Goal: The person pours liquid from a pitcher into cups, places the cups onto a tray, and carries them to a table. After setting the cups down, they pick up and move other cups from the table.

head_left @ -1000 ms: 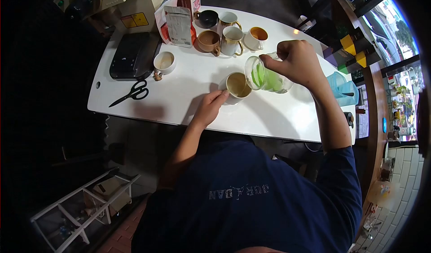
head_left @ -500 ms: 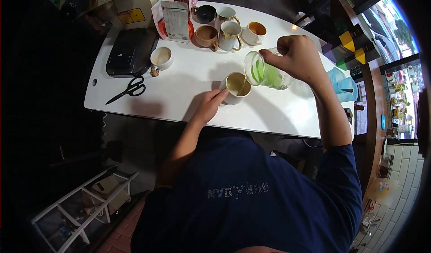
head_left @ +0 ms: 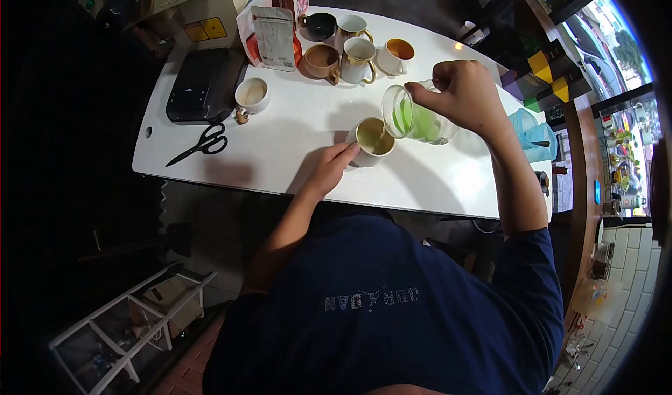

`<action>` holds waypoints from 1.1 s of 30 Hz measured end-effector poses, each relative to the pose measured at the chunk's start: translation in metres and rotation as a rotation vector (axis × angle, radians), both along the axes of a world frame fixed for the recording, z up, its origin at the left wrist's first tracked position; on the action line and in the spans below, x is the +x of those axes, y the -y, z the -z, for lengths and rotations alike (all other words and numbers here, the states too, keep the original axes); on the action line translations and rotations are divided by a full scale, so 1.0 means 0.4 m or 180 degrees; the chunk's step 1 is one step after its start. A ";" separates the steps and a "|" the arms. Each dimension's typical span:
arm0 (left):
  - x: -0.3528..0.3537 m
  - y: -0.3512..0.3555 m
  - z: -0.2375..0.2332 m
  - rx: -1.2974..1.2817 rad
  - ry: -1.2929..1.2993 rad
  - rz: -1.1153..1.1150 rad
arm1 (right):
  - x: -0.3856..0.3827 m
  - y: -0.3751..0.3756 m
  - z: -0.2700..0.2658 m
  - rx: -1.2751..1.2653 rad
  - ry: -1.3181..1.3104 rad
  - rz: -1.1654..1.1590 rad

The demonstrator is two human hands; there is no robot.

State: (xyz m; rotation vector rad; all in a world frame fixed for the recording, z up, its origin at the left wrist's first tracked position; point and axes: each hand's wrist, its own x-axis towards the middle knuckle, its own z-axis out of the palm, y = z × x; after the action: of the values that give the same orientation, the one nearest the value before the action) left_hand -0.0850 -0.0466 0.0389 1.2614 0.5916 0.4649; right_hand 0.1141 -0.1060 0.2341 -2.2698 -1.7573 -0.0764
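Observation:
My right hand (head_left: 458, 95) grips a clear glass pitcher (head_left: 418, 117) with green decoration and tips it to the left. Its lip is over a white cup (head_left: 372, 156), and a thin stream runs down into the cup. Pale yellowish liquid (head_left: 376, 139) shows inside. My left hand (head_left: 332, 168) holds the cup's left side, fingers closed round what seems to be its handle, which is largely hidden.
Several mugs (head_left: 358, 61) stand at the back beside coffee bags (head_left: 274, 39). To the left are a small cup (head_left: 253, 96), black scissors (head_left: 203, 145) and a black scale (head_left: 203, 85). Light blue containers (head_left: 535, 138) sit at the right edge of the white table (head_left: 280, 160).
The liquid in the cup looks higher and covers more of the inside. Both hands, the cup and the pitcher have barely moved; the view has shifted slightly.

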 end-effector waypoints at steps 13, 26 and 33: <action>-0.001 -0.016 0.001 -0.0008 -0.0194 0.0212 | 0.015 0.001 0.009 0.0236 0.0025 -0.0295; 0.004 -0.006 -0.014 -0.0067 0.0059 0.0026 | 0.019 0.002 0.005 0.0232 0.0173 -0.0334; 0.007 0.000 -0.013 -0.0162 0.0058 0.0095 | 0.021 0.004 0.012 0.0233 0.0224 -0.0367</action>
State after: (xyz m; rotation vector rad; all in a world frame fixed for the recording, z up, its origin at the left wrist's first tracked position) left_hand -0.0823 -0.0464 0.0440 1.2147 0.5655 0.4336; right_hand 0.1223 -0.1077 0.2292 -2.1350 -1.8847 -0.1969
